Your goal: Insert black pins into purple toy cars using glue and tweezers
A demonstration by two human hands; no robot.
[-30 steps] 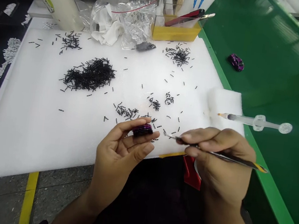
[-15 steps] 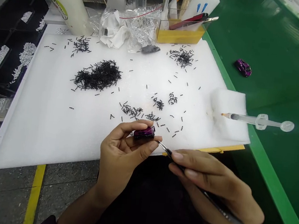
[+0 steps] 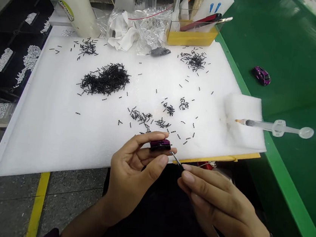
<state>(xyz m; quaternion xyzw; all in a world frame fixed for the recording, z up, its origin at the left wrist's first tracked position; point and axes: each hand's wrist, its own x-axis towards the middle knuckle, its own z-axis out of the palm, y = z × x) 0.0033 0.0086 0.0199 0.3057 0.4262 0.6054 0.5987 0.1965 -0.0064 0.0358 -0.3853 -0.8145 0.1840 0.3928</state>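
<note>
My left hand (image 3: pixel 137 169) is closed round a small purple toy car (image 3: pixel 160 144), gripping it between thumb and fingers above the near edge of the white foam sheet (image 3: pixel 53 133). In my right hand (image 3: pixel 219 201) are black tweezers (image 3: pixel 178 162) with bright metal tips. Those tips reach up beside the near right end of the car; whether they touch it or pinch a part, I cannot tell. Just beyond my left hand lie loose little black strips (image 3: pixel 141 116). A larger heap of black strips (image 3: pixel 105 79) sits farther left.
A syringe (image 3: pixel 274 126) rests on a white foam block (image 3: pixel 245 105) at the right. Another purple toy car (image 3: pixel 261 75) stands on the green surface (image 3: pixel 294 73). At the back are a yellow-based tool holder (image 3: pixel 192 38), plastic bags (image 3: pixel 151 30) and a large bottle (image 3: pixel 74 2). Black trays (image 3: pixel 1 40) hold white pieces.
The car in my left hand has moved slightly right and turned, showing more of its dark underside. My right hand has rolled over a little, with the tweezers still at the car's end.
</note>
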